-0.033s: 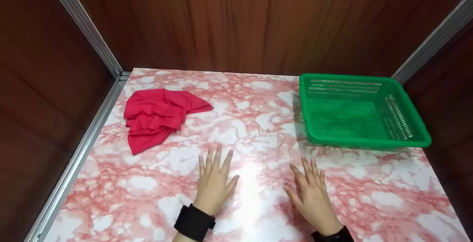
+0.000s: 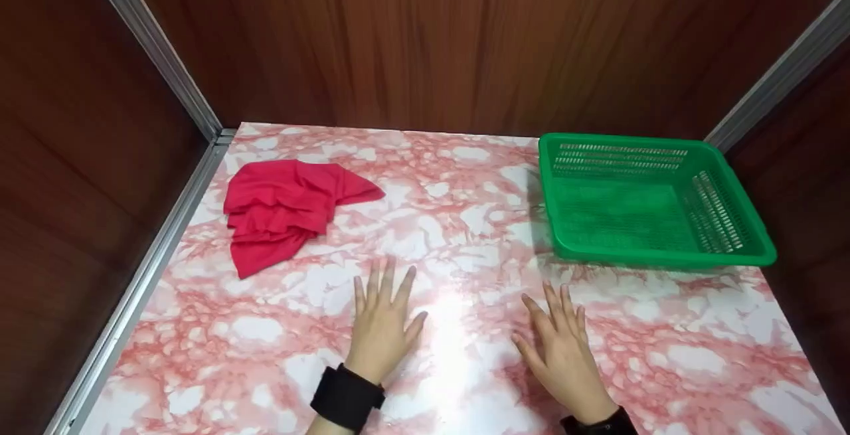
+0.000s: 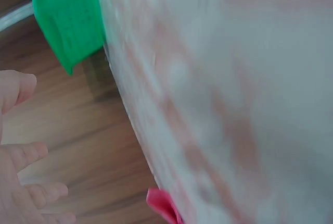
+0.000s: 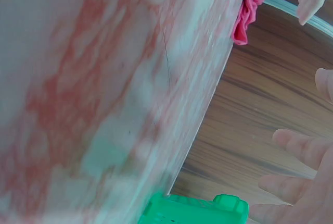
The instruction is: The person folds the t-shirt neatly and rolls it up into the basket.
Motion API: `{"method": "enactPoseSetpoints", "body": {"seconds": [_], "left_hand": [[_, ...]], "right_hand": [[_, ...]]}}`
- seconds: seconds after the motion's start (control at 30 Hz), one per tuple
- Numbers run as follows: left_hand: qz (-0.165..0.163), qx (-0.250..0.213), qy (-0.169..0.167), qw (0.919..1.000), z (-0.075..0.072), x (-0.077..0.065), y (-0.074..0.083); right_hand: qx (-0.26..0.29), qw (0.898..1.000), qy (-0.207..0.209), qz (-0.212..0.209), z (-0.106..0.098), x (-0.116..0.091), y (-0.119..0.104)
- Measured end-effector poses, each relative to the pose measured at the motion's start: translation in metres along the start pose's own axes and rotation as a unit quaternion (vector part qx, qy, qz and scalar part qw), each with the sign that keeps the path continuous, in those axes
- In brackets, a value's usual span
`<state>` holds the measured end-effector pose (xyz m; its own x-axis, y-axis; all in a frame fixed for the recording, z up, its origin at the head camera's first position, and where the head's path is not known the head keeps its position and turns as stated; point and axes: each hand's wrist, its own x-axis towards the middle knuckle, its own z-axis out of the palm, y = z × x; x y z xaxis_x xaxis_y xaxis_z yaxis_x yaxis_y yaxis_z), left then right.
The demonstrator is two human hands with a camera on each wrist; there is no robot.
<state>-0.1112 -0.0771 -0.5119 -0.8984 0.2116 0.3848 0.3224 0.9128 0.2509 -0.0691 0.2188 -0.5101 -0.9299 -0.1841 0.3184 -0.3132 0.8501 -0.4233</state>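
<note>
A crumpled red cloth point(image 2: 282, 206) lies at the left of the tabletop, its folds bunched and one corner pointing right. My left hand point(image 2: 382, 332) is nearest to it, palm down with fingers spread, holding nothing. On the right, my right hand point(image 2: 561, 362) is also palm down with its fingers extended, in front of the green plastic basket point(image 2: 664, 259) and apart from it. Nothing is visible inside the basket. In the left wrist view the left fingers point(image 3: 31, 153) show at the edge; the right fingers point(image 4: 302, 148) appear likewise in the right wrist view.
The table point(image 2: 438, 222) has a red and white marbled surface. Dark wood panels point(image 2: 412, 43) enclose it at the back and both sides, with metal strips point(image 2: 156, 50) at the corners. The basket stands close to the right panel.
My left hand has shifted very slightly up and to the left. Cloth, basket and right hand stay practically where they were.
</note>
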Motion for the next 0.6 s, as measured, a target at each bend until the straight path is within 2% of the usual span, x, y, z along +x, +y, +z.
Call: {"method": "enactPoseSetpoints", "body": {"seconds": [0.1, 0.2, 0.43, 0.53, 0.6], "left_hand": [[-0.01, -0.004, 0.009, 0.9999, -0.005, 0.012, -0.013], [-0.032, -0.006, 0.016, 0.9993, -0.013, 0.034, -0.037], [-0.115, 0.014, -0.021, 0.993, -0.02, 0.093, -0.105], [-0.148, 0.018, -0.031, 0.9884, -0.02, 0.112, -0.136], [-0.179, 0.02, -0.045, 0.9826, -0.02, 0.12, -0.156]], "right_hand": [[-0.003, 1.0, 0.006, -0.003, 0.001, 0.004, 0.001], [-0.006, 1.0, 0.014, -0.006, 0.001, 0.007, 0.003], [-0.005, 1.0, 0.013, 0.007, 0.003, 0.011, 0.003], [-0.002, 1.0, 0.006, 0.012, 0.006, 0.012, 0.003], [0.0, 1.0, 0.003, 0.013, 0.009, 0.013, 0.002]]}}
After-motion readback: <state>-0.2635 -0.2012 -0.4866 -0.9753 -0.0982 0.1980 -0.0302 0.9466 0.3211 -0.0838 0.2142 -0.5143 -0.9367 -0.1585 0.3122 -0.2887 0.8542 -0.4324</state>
